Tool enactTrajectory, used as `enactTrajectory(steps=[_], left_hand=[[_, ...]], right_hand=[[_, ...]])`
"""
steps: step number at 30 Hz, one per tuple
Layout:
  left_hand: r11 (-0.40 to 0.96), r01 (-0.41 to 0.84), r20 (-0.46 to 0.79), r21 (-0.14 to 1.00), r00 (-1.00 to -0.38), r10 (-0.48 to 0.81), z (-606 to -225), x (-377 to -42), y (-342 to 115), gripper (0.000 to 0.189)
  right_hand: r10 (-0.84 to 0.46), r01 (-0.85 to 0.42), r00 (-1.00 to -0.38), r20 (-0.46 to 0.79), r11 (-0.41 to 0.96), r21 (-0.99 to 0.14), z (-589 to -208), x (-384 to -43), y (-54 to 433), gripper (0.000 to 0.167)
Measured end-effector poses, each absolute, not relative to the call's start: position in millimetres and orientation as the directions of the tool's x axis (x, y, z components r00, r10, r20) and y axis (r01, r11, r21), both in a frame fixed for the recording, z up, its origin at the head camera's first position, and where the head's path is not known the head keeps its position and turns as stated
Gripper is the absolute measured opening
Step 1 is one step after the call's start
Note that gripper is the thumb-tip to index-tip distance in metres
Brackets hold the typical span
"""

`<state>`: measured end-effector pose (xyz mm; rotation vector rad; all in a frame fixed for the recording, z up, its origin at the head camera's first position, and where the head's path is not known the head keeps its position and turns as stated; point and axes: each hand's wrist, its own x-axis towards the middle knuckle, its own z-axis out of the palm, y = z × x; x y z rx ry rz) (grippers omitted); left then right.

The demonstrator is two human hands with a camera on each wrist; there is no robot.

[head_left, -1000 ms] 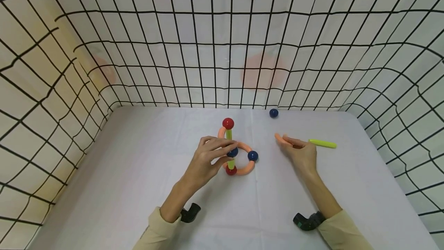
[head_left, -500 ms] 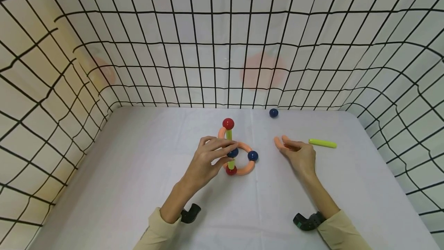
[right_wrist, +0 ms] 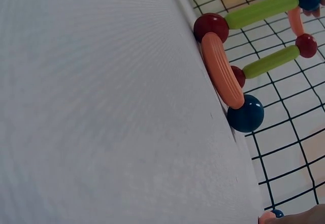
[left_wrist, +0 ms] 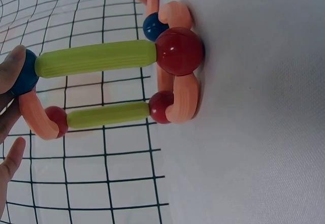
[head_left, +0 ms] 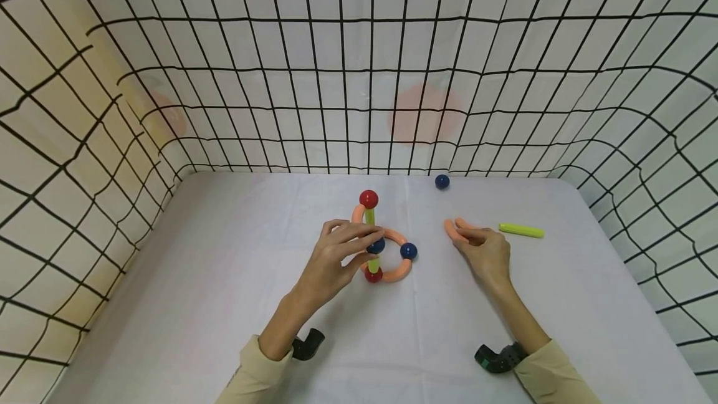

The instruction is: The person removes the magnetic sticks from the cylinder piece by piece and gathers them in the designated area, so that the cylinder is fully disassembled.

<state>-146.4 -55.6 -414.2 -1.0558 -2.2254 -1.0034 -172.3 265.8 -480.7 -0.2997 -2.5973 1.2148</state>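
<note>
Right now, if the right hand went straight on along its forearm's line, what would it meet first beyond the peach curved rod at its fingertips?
For the right hand, probably the loose, glossy dark blue ball near the far edge of the white table, though depth is unclear.

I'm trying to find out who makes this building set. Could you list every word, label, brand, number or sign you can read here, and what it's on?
There is no readable text in any view.
Loose blue ball, loose green rod, upper red ball: no lettering visible.
Right wrist device: a small greenish mark, too small to tell whether it is lettering.
</note>
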Motion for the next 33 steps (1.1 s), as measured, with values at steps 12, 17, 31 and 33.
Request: enactTrajectory(steps=[12,17,31,33], left_hand=[[0.429,0.808,0.678,0.404,-0.58,0.452,-414,-147,-55,0.051],[0.418,0.806,0.674,0.419,-0.584,0.451,-415,-147,-56,0.049],[0.392,0.824,0.693,0.41,-0.56,0.453,-411,-147,-58,0.053],[0.386,0.824,0.704,0.415,-0.56,0.436,-409,-147,-60,0.054]], right_hand=[[0.305,0.076,-0.941,0.147,0.613,-0.786,-485,-173,266,0.024],[0.286,0.064,-0.946,0.149,0.619,-0.783,-484,-174,266,0.024],[0.24,0.022,-0.961,0.137,0.56,-0.828,-466,-170,249,0.033],[0.172,-0.026,-0.973,0.155,0.582,-0.812,-464,-168,245,0.033]])
